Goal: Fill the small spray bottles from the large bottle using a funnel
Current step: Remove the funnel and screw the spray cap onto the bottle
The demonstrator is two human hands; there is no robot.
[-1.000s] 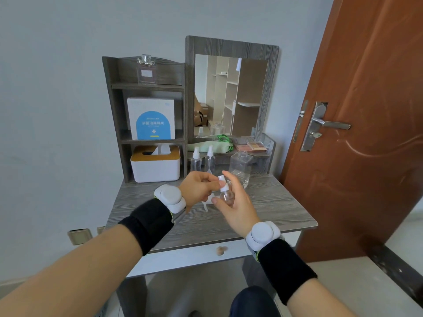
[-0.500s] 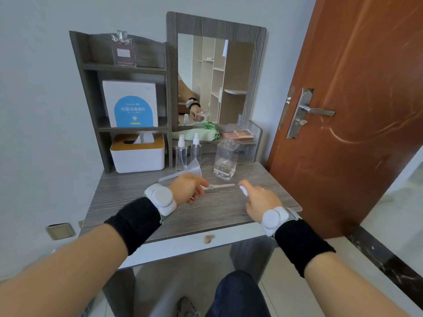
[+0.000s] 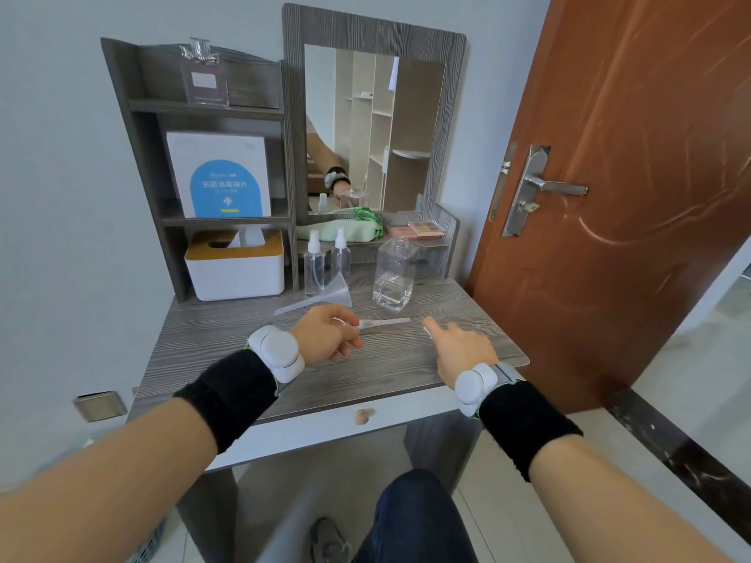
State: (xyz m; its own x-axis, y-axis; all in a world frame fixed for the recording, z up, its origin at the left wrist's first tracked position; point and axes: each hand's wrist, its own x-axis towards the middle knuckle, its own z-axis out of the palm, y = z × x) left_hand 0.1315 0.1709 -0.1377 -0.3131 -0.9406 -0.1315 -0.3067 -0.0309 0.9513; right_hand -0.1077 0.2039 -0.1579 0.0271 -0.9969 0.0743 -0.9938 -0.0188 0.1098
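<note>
A white tissue box (image 3: 233,270) sits on the bottom shelf at the left rear of the grey table (image 3: 227,359). To its right stand two capped small spray bottles, one (image 3: 315,264) just beside the other (image 3: 340,258), both upright. In front of them a clear funnel (image 3: 325,292) lies on its side, with its spout pointing left. The left hand (image 3: 329,337) hovers nearer the front edge and pinches a spray head (image 3: 382,323), whose thin tube stretches to the right above the tabletop. The large bottle (image 3: 394,274) stands upright and uncapped behind the tube, with a little liquid in it. The right hand (image 3: 459,349) hangs palm down with its forefinger pointing forward and its other fingers curled under; whether they hold anything I cannot tell. A brown door (image 3: 630,156) stands at the far right.
</note>
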